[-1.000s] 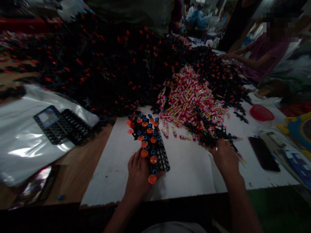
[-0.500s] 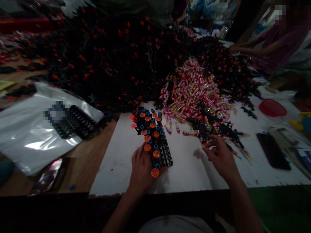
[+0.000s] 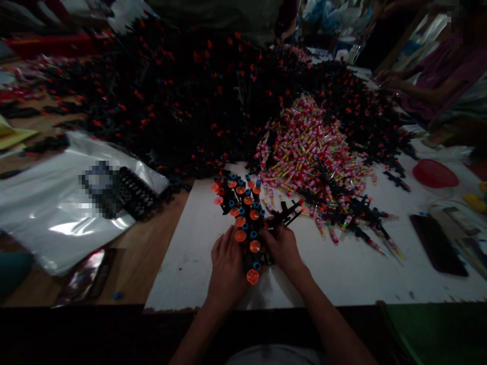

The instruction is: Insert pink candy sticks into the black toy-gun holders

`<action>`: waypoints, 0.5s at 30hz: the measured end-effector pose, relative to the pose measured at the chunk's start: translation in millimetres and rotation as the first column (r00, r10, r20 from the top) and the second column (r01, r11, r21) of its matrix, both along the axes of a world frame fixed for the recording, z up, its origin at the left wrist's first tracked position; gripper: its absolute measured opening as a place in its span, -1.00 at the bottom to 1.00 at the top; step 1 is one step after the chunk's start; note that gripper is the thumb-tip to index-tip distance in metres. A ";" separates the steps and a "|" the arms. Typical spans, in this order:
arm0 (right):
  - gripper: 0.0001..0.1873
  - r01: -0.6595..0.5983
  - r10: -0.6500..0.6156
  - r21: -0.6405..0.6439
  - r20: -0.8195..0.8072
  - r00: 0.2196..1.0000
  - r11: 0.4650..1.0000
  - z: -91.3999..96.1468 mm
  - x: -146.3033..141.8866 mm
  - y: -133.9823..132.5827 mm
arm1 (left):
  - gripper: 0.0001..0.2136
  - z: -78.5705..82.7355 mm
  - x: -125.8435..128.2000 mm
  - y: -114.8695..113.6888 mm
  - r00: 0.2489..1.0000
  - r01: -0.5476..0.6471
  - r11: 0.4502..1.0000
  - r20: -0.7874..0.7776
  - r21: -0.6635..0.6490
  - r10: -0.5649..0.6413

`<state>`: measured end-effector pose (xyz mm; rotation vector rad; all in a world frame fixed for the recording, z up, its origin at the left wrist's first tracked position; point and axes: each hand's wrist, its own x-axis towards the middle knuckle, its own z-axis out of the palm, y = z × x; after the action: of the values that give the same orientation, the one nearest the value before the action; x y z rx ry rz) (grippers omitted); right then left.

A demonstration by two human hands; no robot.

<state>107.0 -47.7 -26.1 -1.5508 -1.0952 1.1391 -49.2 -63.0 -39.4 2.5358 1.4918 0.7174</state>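
My left hand (image 3: pixel 228 268) is wrapped around the left side of a black perforated rack (image 3: pixel 268 259) above the white board. Orange suction-cup tips (image 3: pixel 252 276) and blue rings (image 3: pixel 253 234) stand out in rows along it and cover much of the rack. My right hand (image 3: pixel 285 248) pinches a small black toy gun (image 3: pixel 286 213) against the rack's right side. The gun's orange-tipped end points up and to the right, and its other end is hidden by the fingers and rack. Small wrapped candy tubes (image 3: pixel 308 147) are heaped just beyond.
A large heap of black toy guns (image 3: pixel 171 101) spreads across the back. Plastic bags (image 3: pixel 41 203) with black racks (image 3: pixel 139 192) lie left. On the right are a dark phone (image 3: pixel 438 246) and a red bowl (image 3: pixel 436 173). Another person's hands (image 3: pixel 388 80) work at the far right.
My right hand has moved left from beside the candy tubes to the rack, bringing a toy gun with it. My left hand still holds the rack. The view has shifted slightly.
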 end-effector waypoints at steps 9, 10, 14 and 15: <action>-0.77 -0.002 -0.047 0.183 0.263 0.964 0.983 -3.7 -11.5 -2.5 | -0.30 -6.4 0.1 -2.8 1.000 -0.016 1.000 -0.019 -0.003 0.016; -0.76 -0.027 -0.033 0.182 0.317 0.948 0.983 -2.2 -13.4 -2.7 | -0.31 -7.2 -0.1 -2.7 1.000 -0.015 1.000 -0.019 0.003 0.015; -0.78 -0.144 0.082 0.058 0.593 0.801 0.988 5.3 -27.6 -3.2 | -0.33 -9.1 -1.6 -0.4 1.000 -0.010 0.998 -0.013 0.060 0.011; -0.79 -0.151 0.102 0.024 0.627 0.772 0.988 6.4 -30.5 -3.0 | -0.33 -9.5 -2.1 0.6 1.000 -0.009 0.997 -0.017 0.074 0.010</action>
<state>76.5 -50.7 -19.8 -1.8775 -1.6824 0.6463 -51.4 -62.4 -48.9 2.5968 1.5110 0.7680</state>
